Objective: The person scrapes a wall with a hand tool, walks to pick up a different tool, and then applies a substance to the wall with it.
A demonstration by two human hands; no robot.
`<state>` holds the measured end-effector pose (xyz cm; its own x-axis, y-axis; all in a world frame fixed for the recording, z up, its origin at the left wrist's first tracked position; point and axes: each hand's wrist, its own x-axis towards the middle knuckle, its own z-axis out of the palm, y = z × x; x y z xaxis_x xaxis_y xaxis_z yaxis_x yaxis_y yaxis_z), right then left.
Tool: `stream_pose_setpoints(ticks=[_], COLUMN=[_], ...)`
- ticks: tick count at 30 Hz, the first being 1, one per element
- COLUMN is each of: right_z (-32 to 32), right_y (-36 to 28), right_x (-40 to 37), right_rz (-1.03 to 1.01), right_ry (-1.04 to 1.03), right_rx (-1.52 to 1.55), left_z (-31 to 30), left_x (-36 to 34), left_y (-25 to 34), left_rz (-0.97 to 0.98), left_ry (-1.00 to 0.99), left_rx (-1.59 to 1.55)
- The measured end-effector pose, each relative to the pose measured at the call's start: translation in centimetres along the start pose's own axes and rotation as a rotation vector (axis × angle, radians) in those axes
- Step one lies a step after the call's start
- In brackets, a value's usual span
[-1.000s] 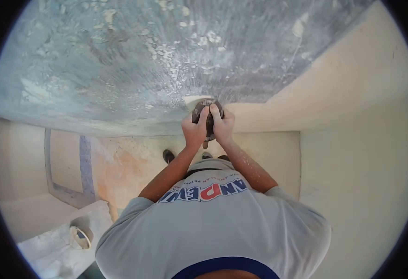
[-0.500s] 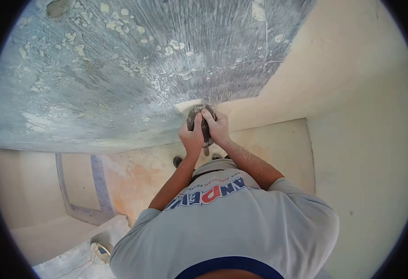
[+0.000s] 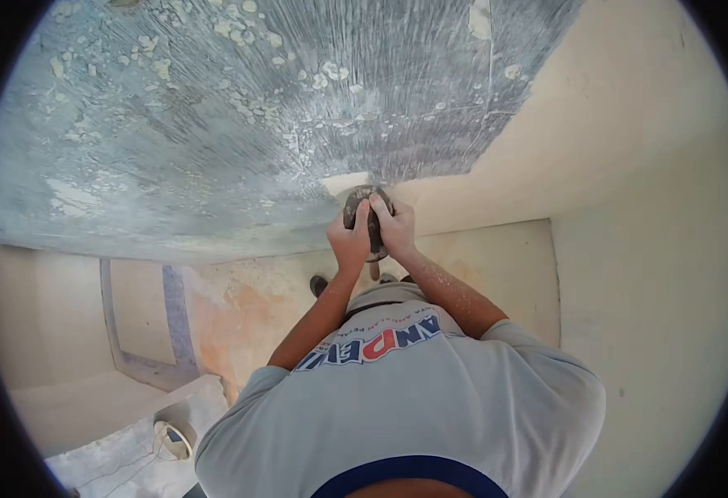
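Observation:
Both hands press a dark round tool [image 3: 367, 200] against the wall, at the border where the scraped grey-blue surface [image 3: 239, 124] meets the cream paint [image 3: 621, 116]. My left hand [image 3: 348, 242] wraps the tool's left side. On its right side sits my right hand [image 3: 398, 229], fingers over the top. A short stub of the tool [image 3: 374, 270] sticks out below the hands. A small patch of cream paint [image 3: 343, 183] lies just left of the tool. Pale dust speckles my forearms.
Below lies a cream floor with an orange stain [image 3: 235, 311], and my shoes [image 3: 320, 285] stand near the wall. A blue-grey frame [image 3: 173, 319] runs down at the left. On a dusty ledge at lower left rests a small round container [image 3: 173, 437]. A cream side wall [image 3: 654, 332] stands at right.
My hands and the tool slid slightly left along the paint edge, then came back right and a bit up. The view has shifted with my head.

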<state>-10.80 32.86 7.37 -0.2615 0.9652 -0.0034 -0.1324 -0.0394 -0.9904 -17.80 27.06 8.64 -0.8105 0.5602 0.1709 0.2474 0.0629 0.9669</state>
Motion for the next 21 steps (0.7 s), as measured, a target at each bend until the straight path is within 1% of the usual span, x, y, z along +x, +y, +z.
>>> stream_pose_setpoints(ticks=[1,2,3,4,6,7,8,9,11,12,13,14,15,16,17,20,21], right_z=[0.3,0.5,0.7,1.1,0.9,1.0,1.2,1.0,0.8,0.9,0.9,1.0,1.3,1.4,1.1,1.3,1.7], right_y=[-1.4,-2.7,-4.0,-4.9,-1.9,-1.9,-1.7,-1.9,-2.4,-3.7,-3.5,-3.4,-3.4,-2.0,-0.6,-0.3,-1.9], right_x=[0.7,1.1,1.2,1.3,1.0,1.0,0.3,0.0,0.7,1.1,1.0,0.8,1.0,0.9,0.5,1.3,1.3], right_rz=[-0.010,-0.075,-0.128,-0.088,-0.112,-0.142,-0.096,-0.099,-0.030,-0.052,-0.039,-0.035,-0.045,-0.029,-0.028,-0.009,-0.012], right_ry=[-0.001,-0.030,-0.059,-0.076,-0.055,-0.029,-0.011,-0.014,-0.061,-0.097,-0.101,-0.091,-0.079,-0.073,-0.074,-0.036,-0.054], right_rx=[-0.001,-0.054,-0.109,-0.029,-0.048,-0.065,0.054,0.052,-0.029,-0.005,-0.010,0.000,0.013,0.078,0.077,0.058,0.105], left_z=[-0.1,-0.4,-0.8,-1.1,-1.3,-0.8,-0.9,-0.9,-0.8,-1.5,-1.9,-1.6,-1.3,-1.0,-0.9,-1.2,-1.7], left_x=[0.4,0.5,1.3,1.0,1.2,0.8,0.2,0.1,1.2,1.7,1.8,1.6,1.4,1.2,0.6,1.5,1.6], left_y=[1.8,3.5,4.8,4.5,4.3,3.6,2.6,2.7,3.1,5.1,6.0,5.8,4.8,3.8,2.7,5.0,5.8], left_rz=[-0.003,-0.015,0.031,0.019,0.038,0.002,0.000,0.029,0.072,0.046,0.013,0.013,0.015,0.041,0.060,0.073,0.055], left_ry=[0.023,0.043,0.037,0.037,0.024,0.042,0.044,0.040,0.040,0.008,-0.022,0.012,0.018,0.033,0.046,0.033,0.014], left_rx=[-0.054,-0.103,-0.114,-0.111,-0.060,-0.058,-0.060,-0.055,-0.060,-0.045,-0.025,-0.090,-0.090,-0.055,-0.020,-0.064,-0.058])
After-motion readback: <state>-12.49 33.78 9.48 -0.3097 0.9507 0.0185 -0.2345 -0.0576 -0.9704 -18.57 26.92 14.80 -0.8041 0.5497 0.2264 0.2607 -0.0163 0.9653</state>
